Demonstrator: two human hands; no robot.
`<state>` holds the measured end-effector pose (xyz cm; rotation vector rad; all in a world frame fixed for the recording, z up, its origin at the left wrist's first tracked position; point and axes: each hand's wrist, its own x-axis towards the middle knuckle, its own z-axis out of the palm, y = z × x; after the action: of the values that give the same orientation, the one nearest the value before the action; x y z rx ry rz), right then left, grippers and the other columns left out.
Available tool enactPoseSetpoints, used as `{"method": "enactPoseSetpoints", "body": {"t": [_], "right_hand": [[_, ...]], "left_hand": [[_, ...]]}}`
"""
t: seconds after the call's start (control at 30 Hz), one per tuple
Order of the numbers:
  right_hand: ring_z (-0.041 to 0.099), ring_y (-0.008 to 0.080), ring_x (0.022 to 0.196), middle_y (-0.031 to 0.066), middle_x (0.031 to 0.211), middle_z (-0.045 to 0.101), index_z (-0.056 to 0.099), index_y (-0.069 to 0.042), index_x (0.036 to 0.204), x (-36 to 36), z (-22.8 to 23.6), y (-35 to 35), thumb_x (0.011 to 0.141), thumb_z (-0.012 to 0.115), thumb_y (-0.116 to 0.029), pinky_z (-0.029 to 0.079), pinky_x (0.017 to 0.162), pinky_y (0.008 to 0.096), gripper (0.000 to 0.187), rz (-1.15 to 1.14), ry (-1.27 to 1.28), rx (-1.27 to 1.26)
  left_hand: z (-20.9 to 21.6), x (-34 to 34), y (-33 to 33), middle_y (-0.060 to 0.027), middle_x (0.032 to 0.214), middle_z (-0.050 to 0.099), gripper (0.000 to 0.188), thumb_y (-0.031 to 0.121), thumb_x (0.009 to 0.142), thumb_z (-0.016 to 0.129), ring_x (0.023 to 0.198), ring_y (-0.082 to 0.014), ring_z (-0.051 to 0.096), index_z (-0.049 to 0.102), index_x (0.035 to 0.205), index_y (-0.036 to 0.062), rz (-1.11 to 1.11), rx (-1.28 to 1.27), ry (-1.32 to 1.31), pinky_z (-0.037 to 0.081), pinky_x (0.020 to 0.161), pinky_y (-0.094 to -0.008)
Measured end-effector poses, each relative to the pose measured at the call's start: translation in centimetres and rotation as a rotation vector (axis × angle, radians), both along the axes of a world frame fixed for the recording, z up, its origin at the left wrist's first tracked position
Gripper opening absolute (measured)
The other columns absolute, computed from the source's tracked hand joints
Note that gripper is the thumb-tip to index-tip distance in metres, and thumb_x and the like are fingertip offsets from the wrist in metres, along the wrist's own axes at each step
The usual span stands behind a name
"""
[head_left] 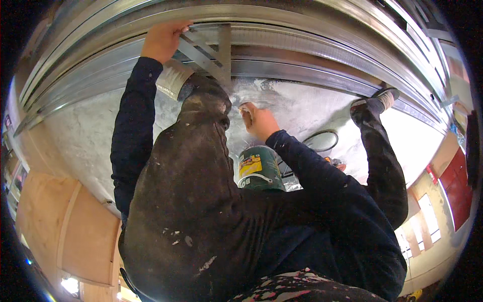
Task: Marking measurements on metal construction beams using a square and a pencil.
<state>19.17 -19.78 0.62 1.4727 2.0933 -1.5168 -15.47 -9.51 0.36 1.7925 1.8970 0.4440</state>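
At the upper left, my left hand (162, 41) is closed, its fingers pressing the end of a triangular metal square (225, 53) against a long metal channel (282, 38). One straight arm of the square lies across the channels, and a slanted arm joins it. Lower and nearer the middle, my right hand (260, 122) hangs over the floor, apart from the square. Its thumb and fingers are pinched together; whatever is between them is too small to make out.
Between my legs stands a dark green bucket (274, 173) with a yellow label. A black cable loop (322, 142) and an orange and black tool (334, 162) lie right of it. My shoes (171, 80) touch the stacked channels. Wooden panels (90, 226) stand at left.
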Motion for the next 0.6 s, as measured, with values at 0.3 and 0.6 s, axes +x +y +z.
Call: {"method": "enactPoseSetpoints", "body": {"t": [0.3, 0.6], "right_hand": [[0.060, 0.0441, 0.066, 0.0215, 0.070, 0.063, 0.055, -0.013, 0.107, -0.5, 0.2, 1.9, 0.090, 0.052, -0.021, 0.048, 0.062, 0.0540, 0.018, -0.001, 0.061, 0.025], [0.060, 0.0440, 0.066, 0.0219, 0.070, 0.063, 0.055, -0.015, 0.107, -1.0, 0.8, 2.6, 0.090, 0.052, -0.020, 0.048, 0.061, 0.0537, 0.018, 0.010, 0.059, 0.028]], "left_hand": [[-0.6, 0.6, 0.2, -0.0123, 0.095, 0.069, 0.027, 0.006, 0.084, 0.055, 0.090, -0.0337, 0.064, 0.068, 0.107, 0.0105, -0.031, 0.025, -0.045, 0.051, 0.079, -0.0391], [-1.1, 0.4, 0.2, -0.0129, 0.094, 0.068, 0.030, 0.005, 0.083, 0.054, 0.088, -0.0350, 0.063, 0.068, 0.108, 0.0122, -0.064, 0.043, -0.023, 0.051, 0.079, -0.0410]]}}
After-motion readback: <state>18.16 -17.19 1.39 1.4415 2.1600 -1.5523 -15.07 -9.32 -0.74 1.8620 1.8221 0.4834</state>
